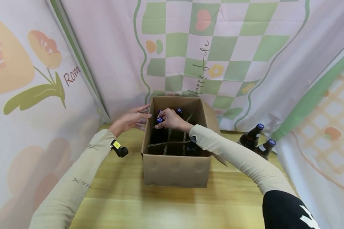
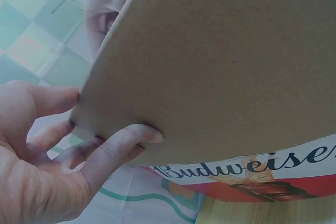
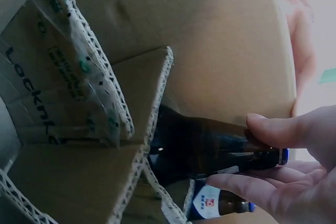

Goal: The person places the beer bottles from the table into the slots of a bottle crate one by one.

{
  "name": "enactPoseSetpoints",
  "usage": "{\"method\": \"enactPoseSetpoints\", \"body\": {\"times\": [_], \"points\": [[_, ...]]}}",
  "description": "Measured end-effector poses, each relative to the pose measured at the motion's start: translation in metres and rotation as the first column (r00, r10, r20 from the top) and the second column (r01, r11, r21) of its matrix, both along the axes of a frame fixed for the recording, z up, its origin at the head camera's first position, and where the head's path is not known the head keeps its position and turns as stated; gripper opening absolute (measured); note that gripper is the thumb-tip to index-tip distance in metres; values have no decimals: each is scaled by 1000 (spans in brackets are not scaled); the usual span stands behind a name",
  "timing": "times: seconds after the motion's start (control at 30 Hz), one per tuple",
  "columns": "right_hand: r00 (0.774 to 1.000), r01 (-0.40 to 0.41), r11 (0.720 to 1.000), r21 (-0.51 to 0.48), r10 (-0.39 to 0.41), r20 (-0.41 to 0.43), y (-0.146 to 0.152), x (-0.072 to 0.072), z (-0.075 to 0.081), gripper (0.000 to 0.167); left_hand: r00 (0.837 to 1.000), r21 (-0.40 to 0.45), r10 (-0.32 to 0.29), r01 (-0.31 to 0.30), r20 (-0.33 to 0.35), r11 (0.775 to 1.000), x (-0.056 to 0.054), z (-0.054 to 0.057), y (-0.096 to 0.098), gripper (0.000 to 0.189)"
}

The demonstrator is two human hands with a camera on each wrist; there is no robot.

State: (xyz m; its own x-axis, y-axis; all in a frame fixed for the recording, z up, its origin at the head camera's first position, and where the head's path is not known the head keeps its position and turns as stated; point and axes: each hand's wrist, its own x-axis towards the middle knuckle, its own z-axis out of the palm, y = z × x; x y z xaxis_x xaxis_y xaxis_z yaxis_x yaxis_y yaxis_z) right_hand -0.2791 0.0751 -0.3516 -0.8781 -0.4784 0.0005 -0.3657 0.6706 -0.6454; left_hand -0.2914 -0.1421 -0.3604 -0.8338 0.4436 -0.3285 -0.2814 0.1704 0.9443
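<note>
Pinching neck of dark brown glass bottle with blue cap [image 3: 202, 145] — right hand [image 1: 172, 120], thumb on one side, fingers on other. Bottle sits inside open brown cardboard box [image 1: 176, 170], at back left, beside corrugated cardboard dividers [image 3: 139, 85]. Left hand [image 1: 129, 121] — fingers spread, tips touching box's left wall from outside. Another blue-capped bottle with pale neck label [image 3: 212, 202] just beside first, also in box. Two more brown bottles [image 1: 250, 137] stand right of box on light wood table [image 1: 172, 206], near each other.

Base of bottle [image 3: 205, 148] hidden behind divider [image 3: 139, 85], printed lettering [image 2: 220, 170] cut off at right
</note>
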Motion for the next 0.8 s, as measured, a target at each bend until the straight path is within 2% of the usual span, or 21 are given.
{"method": "enactPoseSetpoints", "body": {"times": [0.2,0.33,0.43,0.7,0.8], "points": [[1000,0,999,47,0,-9,-3,1,-11,29,1000,-2,-5,5,-8,1000,-1,-1,-1,77],[995,-74,991,108,80,-54,-4,1,-20,26,1000,-3,-7,7,-8,1000,-1,-1,0,77],[992,-103,986,132,113,-64,-5,0,-22,26,1000,-4,-1,1,-12,1000,-2,-1,0,77],[995,-91,983,158,84,51,-4,-1,-16,32,1000,-9,5,-5,-6,1000,-1,0,1,77],[995,-85,982,168,76,63,-3,-1,-9,32,1000,1,6,-6,4,1000,-1,0,1,76]]}}
